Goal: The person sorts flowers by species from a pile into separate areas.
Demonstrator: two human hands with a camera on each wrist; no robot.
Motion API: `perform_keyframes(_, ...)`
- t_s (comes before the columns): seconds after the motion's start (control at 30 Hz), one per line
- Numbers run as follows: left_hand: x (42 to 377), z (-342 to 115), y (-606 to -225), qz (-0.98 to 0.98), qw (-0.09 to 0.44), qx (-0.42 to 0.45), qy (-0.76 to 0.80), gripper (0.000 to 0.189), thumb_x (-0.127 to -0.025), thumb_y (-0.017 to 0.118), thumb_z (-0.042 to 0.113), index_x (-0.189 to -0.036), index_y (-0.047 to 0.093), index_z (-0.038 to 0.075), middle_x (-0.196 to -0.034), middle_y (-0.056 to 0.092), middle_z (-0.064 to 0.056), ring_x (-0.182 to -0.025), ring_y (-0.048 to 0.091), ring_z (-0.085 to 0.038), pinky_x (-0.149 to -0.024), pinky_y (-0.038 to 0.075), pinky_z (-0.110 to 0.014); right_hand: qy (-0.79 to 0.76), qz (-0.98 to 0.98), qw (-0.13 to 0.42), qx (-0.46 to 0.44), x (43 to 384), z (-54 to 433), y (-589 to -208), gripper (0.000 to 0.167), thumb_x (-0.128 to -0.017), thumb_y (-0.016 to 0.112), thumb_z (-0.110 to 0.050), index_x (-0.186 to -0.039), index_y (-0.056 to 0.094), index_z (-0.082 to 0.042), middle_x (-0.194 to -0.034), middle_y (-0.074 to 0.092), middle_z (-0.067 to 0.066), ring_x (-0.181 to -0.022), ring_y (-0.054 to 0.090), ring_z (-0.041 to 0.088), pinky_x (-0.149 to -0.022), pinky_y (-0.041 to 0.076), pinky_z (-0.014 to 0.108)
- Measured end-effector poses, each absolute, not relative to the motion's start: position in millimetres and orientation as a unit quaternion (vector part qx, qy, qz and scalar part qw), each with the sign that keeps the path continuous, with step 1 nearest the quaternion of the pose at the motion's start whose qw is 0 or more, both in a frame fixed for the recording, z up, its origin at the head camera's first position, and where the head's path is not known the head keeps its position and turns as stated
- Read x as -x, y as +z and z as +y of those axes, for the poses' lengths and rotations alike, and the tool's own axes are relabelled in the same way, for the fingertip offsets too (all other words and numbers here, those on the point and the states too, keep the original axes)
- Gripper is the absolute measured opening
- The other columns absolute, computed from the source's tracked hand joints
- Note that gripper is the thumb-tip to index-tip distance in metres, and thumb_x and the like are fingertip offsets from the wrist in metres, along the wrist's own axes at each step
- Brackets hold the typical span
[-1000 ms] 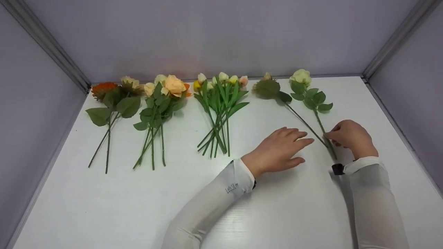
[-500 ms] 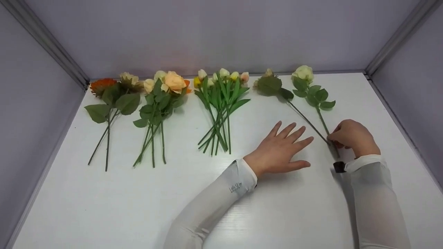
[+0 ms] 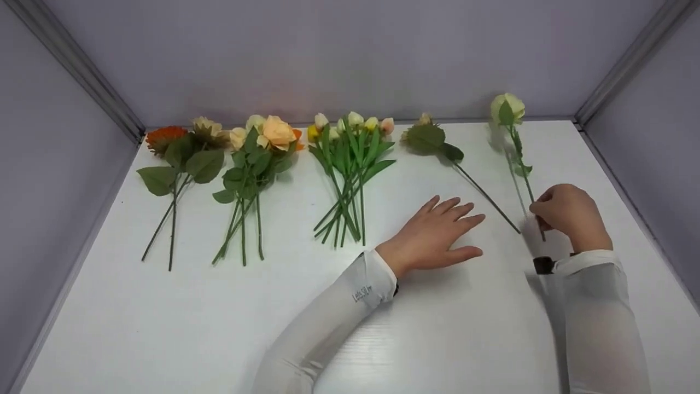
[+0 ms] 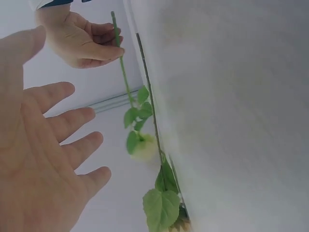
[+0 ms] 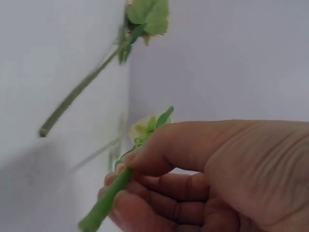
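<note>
My right hand (image 3: 571, 213) pinches the stem of a pale cream-green rose (image 3: 507, 108) between thumb and fingers. The rose is raised off the table, its shadow falling to the left of the stem. In the right wrist view the stem's cut end (image 5: 104, 205) sticks out below the thumb. My left hand (image 3: 432, 235) hovers palm down over the table with fingers spread, holding nothing. Between the hands and the back wall lies a single flower (image 3: 426, 138) with broad dark leaves and a thin stem, its head partly hidden by a leaf.
Left of that flower lie a bunch of tulips (image 3: 350, 142), a bunch with a peach rose (image 3: 278, 133), and a pair with an orange bloom (image 3: 165, 139). All lie along the back of the white table (image 3: 191, 328). Grey walls (image 3: 350, 54) enclose it on three sides.
My right hand has lifted the rose off the table and shifted it right, away from the stem it overlapped. The left hand's fingers have spread; it stays in about the same place.
</note>
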State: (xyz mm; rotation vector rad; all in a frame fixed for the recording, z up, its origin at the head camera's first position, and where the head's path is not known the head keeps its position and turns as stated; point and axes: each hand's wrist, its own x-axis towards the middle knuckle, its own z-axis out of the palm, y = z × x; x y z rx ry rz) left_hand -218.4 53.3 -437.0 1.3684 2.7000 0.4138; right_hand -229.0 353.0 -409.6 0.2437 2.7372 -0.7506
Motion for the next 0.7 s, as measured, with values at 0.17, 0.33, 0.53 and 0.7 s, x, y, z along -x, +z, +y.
perform_keyframes(0.17, 225.2, 32.5, -428.3, 0.889, 0.037, -0.390, 0.237, 0.048, -0.108, 0.049, 0.046, -0.150, 0.054, 0.024, -0.152, 0.052, 0.006, -0.141, 0.044, -0.013, -0.118, 0.031, -0.033, -0.341, 0.931, 0.110, -0.065, 222.1, 332.4, -403.1, 0.040, -0.103, 0.056, -0.033, -0.118, 0.066, 0.003, -0.098, 0.073, 0.013, -0.081, 0.071, 0.022, -0.082, 0.052, 0.048)
perform_keyframes(0.33, 232.8, -0.1, -422.7, 0.852, 0.074, -0.265, 0.445, 0.035, -0.106, 0.058, 0.035, -0.137, 0.067, 0.021, -0.129, 0.067, 0.011, -0.119, 0.060, -0.006, -0.099, 0.049, -0.028, -0.439, 0.894, 0.094, 0.007, 220.3, 282.5, -405.3, 0.043, -0.101, 0.064, -0.039, -0.118, 0.068, 0.001, -0.104, 0.072, 0.020, -0.083, 0.073, 0.024, -0.078, 0.061, 0.042)
perform_keyframes(0.53, 239.1, -42.0, -419.0, 0.751, 0.103, -0.154, 0.634, 0.035, -0.103, 0.065, 0.034, -0.134, 0.067, 0.017, -0.118, 0.070, 0.008, -0.108, 0.065, -0.010, -0.095, 0.053, -0.035, -0.530, 0.834, 0.128, 0.083, 212.1, 215.9, -408.6, 0.028, -0.099, 0.071, -0.027, -0.109, 0.070, 0.000, -0.100, 0.070, 0.027, -0.082, 0.072, 0.028, -0.072, 0.062, 0.041)
perform_keyframes(0.7, 233.8, -68.7, -416.9, 0.696, 0.119, -0.098, 0.701, 0.035, -0.101, 0.068, 0.036, -0.129, 0.069, 0.015, -0.116, 0.072, -0.002, -0.111, 0.067, -0.027, -0.094, 0.055, -0.041, -0.554, 0.808, 0.153, 0.131, 202.0, 169.6, -415.1, 0.020, -0.099, 0.070, -0.018, -0.105, 0.071, 0.001, -0.092, 0.071, 0.024, -0.077, 0.071, 0.029, -0.068, 0.062, 0.039)
